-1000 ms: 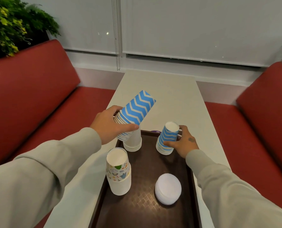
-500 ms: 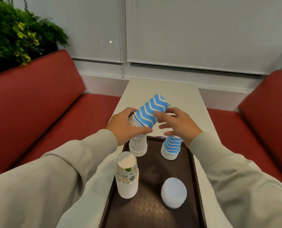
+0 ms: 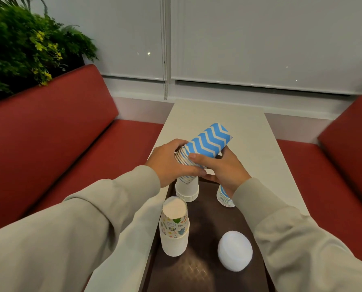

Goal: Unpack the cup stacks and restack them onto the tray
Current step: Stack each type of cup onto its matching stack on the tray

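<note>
Tray, zigzag stack perhaps half-hidden

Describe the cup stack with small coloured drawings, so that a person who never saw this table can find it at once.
Look at the dark brown tray on the white table. On the tray's near left corner stands an upside-down stack of cups. Its top cup carries small coloured cartoon drawings over plain white cups, while the neighbouring stacks are plain white or blue zigzag.

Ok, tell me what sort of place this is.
Probably a café or canteen booth: red padded benches face each other across a narrow white table, with a brown serving tray of paper cups and a roller blind behind.
</note>
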`<control>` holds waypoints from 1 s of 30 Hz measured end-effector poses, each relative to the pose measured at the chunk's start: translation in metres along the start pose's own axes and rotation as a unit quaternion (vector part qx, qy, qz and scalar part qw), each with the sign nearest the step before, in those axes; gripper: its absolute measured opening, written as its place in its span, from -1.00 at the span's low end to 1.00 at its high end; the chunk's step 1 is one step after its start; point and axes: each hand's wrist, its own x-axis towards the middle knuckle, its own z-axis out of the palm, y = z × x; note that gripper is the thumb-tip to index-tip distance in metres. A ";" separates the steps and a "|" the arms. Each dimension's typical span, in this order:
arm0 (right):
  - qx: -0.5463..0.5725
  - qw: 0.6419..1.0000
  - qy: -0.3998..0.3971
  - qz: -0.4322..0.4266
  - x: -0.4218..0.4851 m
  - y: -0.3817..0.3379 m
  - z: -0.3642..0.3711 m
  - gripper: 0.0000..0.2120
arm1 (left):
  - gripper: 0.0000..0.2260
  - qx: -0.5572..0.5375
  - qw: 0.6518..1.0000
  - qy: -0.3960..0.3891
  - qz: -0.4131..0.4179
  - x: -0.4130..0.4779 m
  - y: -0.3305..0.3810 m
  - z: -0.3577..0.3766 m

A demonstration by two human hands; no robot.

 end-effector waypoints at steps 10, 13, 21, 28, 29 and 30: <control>0.030 1.000 -0.002 -0.005 0.004 0.000 -0.007 -0.41 | -0.44 0.019 1.000 -0.021 0.003 0.010 -0.003 0.003; 0.041 0.999 0.003 0.002 0.003 -0.002 -0.011 -0.44 | -0.43 0.012 1.000 -0.025 0.004 0.011 -0.002 0.004; 0.044 0.999 0.009 0.014 0.005 -0.008 -0.023 -0.46 | -0.44 0.009 0.999 -0.034 -0.008 0.014 -0.001 0.004; 0.045 0.998 0.013 0.032 0.010 -0.015 -0.034 -0.44 | -0.45 0.013 0.999 -0.045 -0.018 0.015 -0.007 0.001; 0.047 0.998 0.011 0.033 0.010 -0.015 -0.033 -0.43 | -0.45 0.011 0.999 -0.045 -0.017 0.015 -0.007 0.001; 0.048 0.998 0.010 0.032 0.010 -0.014 -0.032 -0.43 | -0.45 0.009 0.999 -0.045 -0.017 0.015 -0.007 0.000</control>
